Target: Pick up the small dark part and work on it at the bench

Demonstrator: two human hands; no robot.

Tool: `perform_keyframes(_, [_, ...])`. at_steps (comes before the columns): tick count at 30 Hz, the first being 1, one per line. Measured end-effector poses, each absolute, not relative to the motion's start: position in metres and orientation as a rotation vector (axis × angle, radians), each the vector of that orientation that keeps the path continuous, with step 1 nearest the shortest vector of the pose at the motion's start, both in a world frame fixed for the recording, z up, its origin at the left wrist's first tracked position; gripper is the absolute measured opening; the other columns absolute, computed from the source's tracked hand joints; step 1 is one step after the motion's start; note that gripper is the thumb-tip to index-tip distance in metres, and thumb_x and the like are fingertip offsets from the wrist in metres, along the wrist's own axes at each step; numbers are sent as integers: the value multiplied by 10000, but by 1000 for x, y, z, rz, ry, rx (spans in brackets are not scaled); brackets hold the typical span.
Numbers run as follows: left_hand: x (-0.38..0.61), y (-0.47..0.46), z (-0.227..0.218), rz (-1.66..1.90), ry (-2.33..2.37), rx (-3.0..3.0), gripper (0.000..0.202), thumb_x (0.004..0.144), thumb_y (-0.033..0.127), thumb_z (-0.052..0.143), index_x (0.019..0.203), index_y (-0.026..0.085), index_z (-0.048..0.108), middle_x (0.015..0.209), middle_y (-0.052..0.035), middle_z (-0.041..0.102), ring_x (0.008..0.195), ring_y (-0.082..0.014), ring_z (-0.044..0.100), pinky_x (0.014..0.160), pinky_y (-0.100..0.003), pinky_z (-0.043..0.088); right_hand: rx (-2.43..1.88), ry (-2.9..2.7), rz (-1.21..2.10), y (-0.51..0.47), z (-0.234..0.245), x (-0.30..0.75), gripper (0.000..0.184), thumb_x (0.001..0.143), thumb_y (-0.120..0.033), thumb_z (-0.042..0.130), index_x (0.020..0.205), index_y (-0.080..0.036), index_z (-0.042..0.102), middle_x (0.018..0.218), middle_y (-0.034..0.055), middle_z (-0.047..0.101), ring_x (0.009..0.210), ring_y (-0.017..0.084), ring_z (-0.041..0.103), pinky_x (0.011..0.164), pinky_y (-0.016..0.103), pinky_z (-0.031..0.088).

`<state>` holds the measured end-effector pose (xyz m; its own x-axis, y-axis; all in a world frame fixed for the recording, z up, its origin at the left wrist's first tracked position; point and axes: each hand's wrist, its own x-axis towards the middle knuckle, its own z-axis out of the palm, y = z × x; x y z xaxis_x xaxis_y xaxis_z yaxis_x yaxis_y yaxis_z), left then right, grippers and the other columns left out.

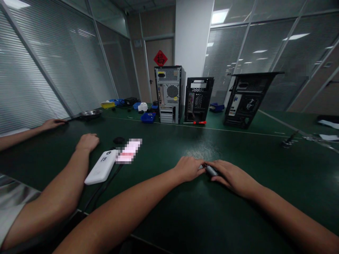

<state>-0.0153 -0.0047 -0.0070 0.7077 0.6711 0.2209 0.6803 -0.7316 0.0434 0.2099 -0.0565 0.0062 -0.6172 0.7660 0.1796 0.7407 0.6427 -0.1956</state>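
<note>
A small grey cylinder (212, 171) with a dark, reddish-brown end lies low over the green table (169, 215), between my two hands. My right hand (233, 176) is curled around it from the right, thumb below and fingers above. From the left, my left hand (189, 168) pinches something small and metallic at the cylinder's near end. The fingers of both hands almost meet there, hiding most of that end. Whether the metallic bit is part of the cylinder cannot be told.
On the left are a co-worker's hands (88, 142), a white power bank (102, 167) with a cable, and a pixelated phone-like object (129, 151). Computer cases (172, 95), a red screwdriver (198, 122) and blue trays (148, 117) stand at the back. A metal tool (288, 141) is far right.
</note>
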Motion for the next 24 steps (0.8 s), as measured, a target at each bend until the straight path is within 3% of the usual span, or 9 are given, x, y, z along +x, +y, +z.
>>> perform_keyframes(4, [-14,-6,-5,-345,-1124,-2865,325,952,500,448,1136,265,575,920,-37,700,854,-252,678,710,-333,512,-1230,-2598,146,-58,6,211,538,990,-524,398,1452,-246,394,1324,78,473,1190,217,472,1022,423,433])
perform_keyframes(10, [-17,-6,-1,-343,-1038,-2914,336,934,519,449,1072,242,580,845,-36,689,785,-240,670,685,-308,486,-1225,-2527,167,-58,2,211,560,983,-481,439,1473,-227,347,1207,95,528,1045,185,541,900,355,502])
perform_keyframes(15, [-19,-6,-1,-314,-991,-2903,334,983,445,342,1073,230,581,830,-46,684,774,-233,665,686,-305,472,-1089,-2547,105,-56,0,211,482,984,-311,425,1456,-237,358,1322,77,462,1202,180,465,1038,367,442])
perform_keyframes(24, [-17,-7,-3,-246,-993,-2909,408,1010,453,256,1184,222,543,848,-64,686,769,-243,667,696,-323,482,-1009,-2463,148,-60,2,199,497,934,-216,467,1420,-207,364,1255,101,488,1161,183,487,1012,375,459])
